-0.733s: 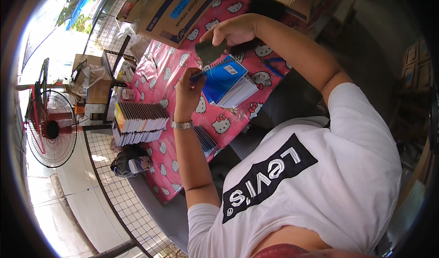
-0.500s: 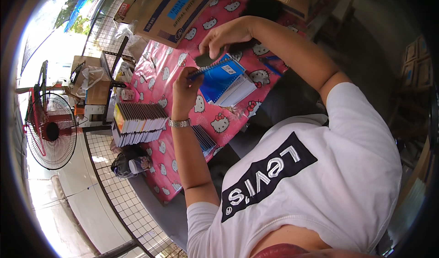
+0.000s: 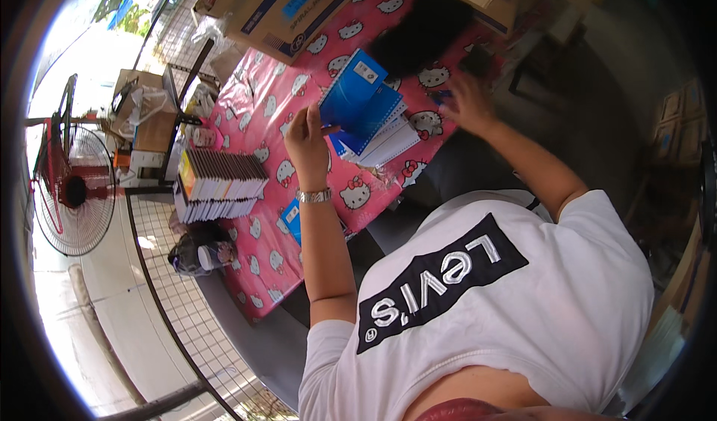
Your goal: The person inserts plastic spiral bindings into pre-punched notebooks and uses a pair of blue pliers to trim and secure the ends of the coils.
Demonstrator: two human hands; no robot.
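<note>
My left hand (image 3: pixel 305 139) pinches the left edge of a blue spiral notebook (image 3: pixel 349 91), which is tilted up from the table. Under and beside it lie another blue cover (image 3: pixel 379 122) and white punched sheets (image 3: pixel 392 143), fanned out. My right hand (image 3: pixel 470 106) is at the table's right edge, away from the notebook, slightly blurred with its fingers apart. Close to its fingertips is a blue-handled item (image 3: pixel 439 95), partly hidden. A dark blurred object (image 3: pixel 478 61) appears just beyond that hand; I cannot make out what it is.
A pink cartoon-patterned cloth (image 3: pixel 258 115) covers the table. A row of stacked notebooks (image 3: pixel 222 184) stands at left, with a blue notebook (image 3: pixel 293 219) by my left forearm. Cardboard boxes (image 3: pixel 291 14) stand at the far side. A fan (image 3: pixel 75 189) is at far left.
My right hand has moved from the notebook's spiral edge to the table's right edge, its fingers spreading. The notebook in my left hand has turned and lifted, showing more of its cover.
</note>
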